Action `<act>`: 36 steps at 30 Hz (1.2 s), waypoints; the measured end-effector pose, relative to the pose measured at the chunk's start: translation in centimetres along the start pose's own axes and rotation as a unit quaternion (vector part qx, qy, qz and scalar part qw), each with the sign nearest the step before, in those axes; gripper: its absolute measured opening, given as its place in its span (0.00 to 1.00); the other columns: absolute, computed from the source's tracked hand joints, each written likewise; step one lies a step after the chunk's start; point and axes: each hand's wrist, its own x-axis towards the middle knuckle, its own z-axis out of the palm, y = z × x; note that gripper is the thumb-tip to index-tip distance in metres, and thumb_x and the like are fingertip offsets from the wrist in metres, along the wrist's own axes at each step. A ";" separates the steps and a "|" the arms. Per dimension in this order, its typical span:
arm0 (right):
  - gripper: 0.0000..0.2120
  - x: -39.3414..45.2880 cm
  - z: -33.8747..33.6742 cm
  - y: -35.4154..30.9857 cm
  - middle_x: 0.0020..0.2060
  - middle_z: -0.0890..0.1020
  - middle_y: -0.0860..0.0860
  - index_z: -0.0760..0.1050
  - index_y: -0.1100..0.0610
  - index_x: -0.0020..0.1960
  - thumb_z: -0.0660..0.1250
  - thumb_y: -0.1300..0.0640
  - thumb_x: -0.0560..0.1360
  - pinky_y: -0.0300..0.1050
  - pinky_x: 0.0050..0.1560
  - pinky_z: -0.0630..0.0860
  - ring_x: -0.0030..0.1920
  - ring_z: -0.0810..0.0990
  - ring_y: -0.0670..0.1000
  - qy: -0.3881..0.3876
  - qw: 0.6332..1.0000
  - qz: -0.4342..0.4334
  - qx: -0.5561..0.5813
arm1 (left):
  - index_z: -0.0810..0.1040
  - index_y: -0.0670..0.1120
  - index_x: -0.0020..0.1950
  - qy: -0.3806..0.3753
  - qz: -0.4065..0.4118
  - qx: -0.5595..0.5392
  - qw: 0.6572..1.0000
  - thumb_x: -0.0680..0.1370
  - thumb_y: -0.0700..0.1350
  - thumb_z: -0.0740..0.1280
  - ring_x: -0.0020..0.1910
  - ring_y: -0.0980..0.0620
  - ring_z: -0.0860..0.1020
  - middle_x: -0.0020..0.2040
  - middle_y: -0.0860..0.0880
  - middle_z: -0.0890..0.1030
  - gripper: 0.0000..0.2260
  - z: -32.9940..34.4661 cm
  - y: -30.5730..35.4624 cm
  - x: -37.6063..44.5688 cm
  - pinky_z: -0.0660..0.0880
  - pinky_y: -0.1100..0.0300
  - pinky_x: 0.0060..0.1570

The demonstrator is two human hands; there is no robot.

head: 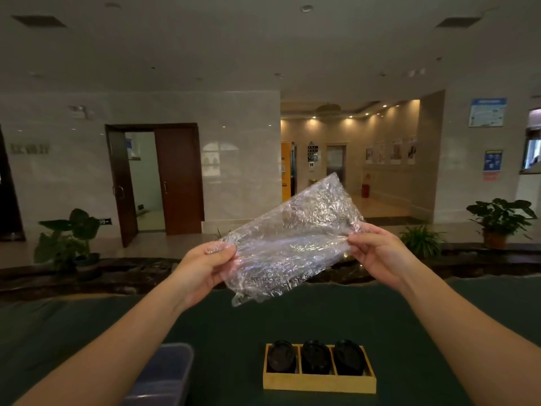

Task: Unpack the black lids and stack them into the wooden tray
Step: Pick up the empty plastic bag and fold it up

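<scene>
Both hands hold a crumpled clear plastic bag [288, 238] up in the air above the table. My left hand [205, 269] pinches its lower left edge, and my right hand [377, 250] pinches its right edge. The bag looks flat, with no lids visible inside. Below, near the table's front, a wooden tray [319, 385] with three compartments holds black lids: a stack at the left [281, 356], one in the middle [315, 356] and one at the right [349, 356].
The table has a dark green cover [409, 317]. A translucent bluish plastic box [164, 373] sits at the front left, partly behind my left forearm. Beyond the table are potted plants [70, 238] and a lobby with wooden doors.
</scene>
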 end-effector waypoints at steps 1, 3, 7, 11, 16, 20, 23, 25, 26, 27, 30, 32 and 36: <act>0.12 0.1 -0.1 0.0 0.40 0.81 0.54 0.78 0.62 0.54 0.64 0.72 0.73 0.36 0.36 0.78 0.37 0.79 0.48 0.007 1.000 -0.002 0.014 | 0.78 0.36 0.61 -0.012 -0.001 0.002 1.000 0.76 0.37 0.70 0.46 0.46 0.83 0.51 0.40 0.83 0.14 0.0 0.0 0.0 0.82 0.57 0.44; 0.13 0.3 -0.1 0.0 0.42 0.78 0.55 0.76 0.64 0.55 0.66 0.71 0.71 0.38 0.36 0.76 0.37 0.76 0.47 0.010 0.999 -0.007 0.035 | 0.77 0.37 0.61 -0.044 -0.012 0.018 0.999 0.75 0.37 0.70 0.45 0.46 0.84 0.49 0.41 0.85 0.14 0.1 0.1 -0.2 0.83 0.57 0.43; 0.18 0.5 0.0 -0.2 0.44 0.76 0.56 0.74 0.63 0.60 0.66 0.67 0.70 0.40 0.39 0.74 0.34 0.73 0.46 -0.009 0.999 0.000 0.047 | 0.75 0.43 0.67 -0.146 -0.060 0.103 0.982 0.74 0.38 0.72 0.56 0.42 0.83 0.58 0.42 0.84 0.22 -0.2 0.5 -0.4 0.80 0.49 0.55; 0.14 0.8 1.1 -0.5 0.39 0.81 0.52 0.75 0.62 0.58 0.61 0.68 0.74 0.43 0.46 0.78 0.37 0.78 0.49 -0.030 0.997 0.012 0.069 | 0.77 0.44 0.65 -0.191 -0.058 0.155 0.968 0.76 0.46 0.69 0.58 0.40 0.82 0.58 0.41 0.84 0.18 1.5 1.0 -0.2 0.79 0.49 0.59; 0.07 1.0 3.1 -0.3 0.42 0.82 0.54 0.81 0.60 0.46 0.63 0.63 0.76 0.53 0.54 0.77 0.43 0.81 0.53 -0.032 0.998 -0.006 0.048 | 0.84 0.44 0.55 -0.134 0.014 0.200 0.970 0.78 0.45 0.69 0.45 0.45 0.79 0.50 0.43 0.83 0.09 4.2 0.3 0.5 0.78 0.55 0.48; 0.15 1.7 2.7 0.5 0.49 0.83 0.54 0.81 0.58 0.57 0.68 0.50 0.75 0.57 0.62 0.74 0.53 0.82 0.55 -0.071 0.994 0.021 0.078 | 0.84 0.43 0.53 -0.102 0.040 0.150 0.983 0.80 0.43 0.66 0.42 0.47 0.79 0.45 0.43 0.82 0.08 5.5 -0.5 0.9 0.79 0.53 0.48; 0.27 2.2 1.7 1.8 0.46 0.81 0.54 0.76 0.59 0.63 0.72 0.46 0.69 0.54 0.56 0.75 0.48 0.78 0.55 -0.082 0.994 0.066 0.002 | 0.82 0.43 0.54 -0.049 0.062 0.143 0.987 0.82 0.42 0.64 0.36 0.51 0.77 0.40 0.45 0.79 0.08 6.3 -1.3 1.8 0.79 0.58 0.40; 0.21 2.2 1.2 2.6 0.41 0.78 0.52 0.77 0.61 0.58 0.73 0.50 0.69 0.47 0.45 0.71 0.39 0.74 0.51 -0.108 0.990 0.077 -0.050 | 0.81 0.43 0.53 -0.025 0.060 0.137 0.989 0.82 0.41 0.63 0.34 0.54 0.76 0.38 0.47 0.79 0.08 6.6 -1.8 2.3 0.77 0.61 0.37; 0.17 2.2 0.9 2.9 0.39 0.77 0.52 0.78 0.62 0.55 0.72 0.54 0.71 0.45 0.41 0.70 0.37 0.74 0.50 -0.113 0.989 0.077 -0.060 | 0.81 0.43 0.53 -0.016 0.053 0.135 0.989 0.82 0.41 0.62 0.34 0.54 0.76 0.37 0.48 0.79 0.08 6.7 -2.0 2.6 0.77 0.61 0.36; 0.11 2.2 0.7 3.1 0.37 0.78 0.52 0.79 0.63 0.53 0.71 0.59 0.73 0.43 0.38 0.72 0.36 0.75 0.49 -0.105 0.990 0.073 -0.065 | 0.81 0.43 0.53 -0.011 0.047 0.136 0.990 0.82 0.41 0.62 0.34 0.53 0.76 0.37 0.48 0.79 0.08 6.8 -2.3 2.9 0.77 0.61 0.37; 0.09 2.9 -0.6 3.8 0.37 0.82 0.53 0.80 0.62 0.53 0.68 0.66 0.73 0.41 0.36 0.77 0.36 0.80 0.49 -0.037 0.994 0.074 -0.075 | 0.81 0.43 0.54 0.002 0.021 0.126 0.992 0.82 0.42 0.63 0.38 0.49 0.78 0.42 0.45 0.80 0.08 7.5 -2.9 3.3 0.78 0.59 0.39; 0.10 3.2 -1.3 3.8 0.39 0.82 0.54 0.80 0.62 0.54 0.69 0.67 0.73 0.42 0.38 0.78 0.38 0.80 0.50 -0.026 0.992 0.085 -0.086 | 0.81 0.43 0.55 -0.002 0.000 0.111 0.994 0.81 0.44 0.64 0.41 0.45 0.83 0.45 0.44 0.84 0.08 8.0 -3.2 3.5 0.80 0.57 0.42; 0.11 3.5 -2.2 4.1 0.38 0.83 0.53 0.81 0.61 0.55 0.68 0.67 0.74 0.40 0.37 0.78 0.38 0.80 0.49 -0.014 0.992 0.090 -0.090 | 0.79 0.39 0.56 -0.009 0.008 0.173 0.985 0.81 0.42 0.65 0.41 0.49 0.84 0.44 0.45 0.84 0.09 8.8 -3.8 3.6 0.82 0.58 0.42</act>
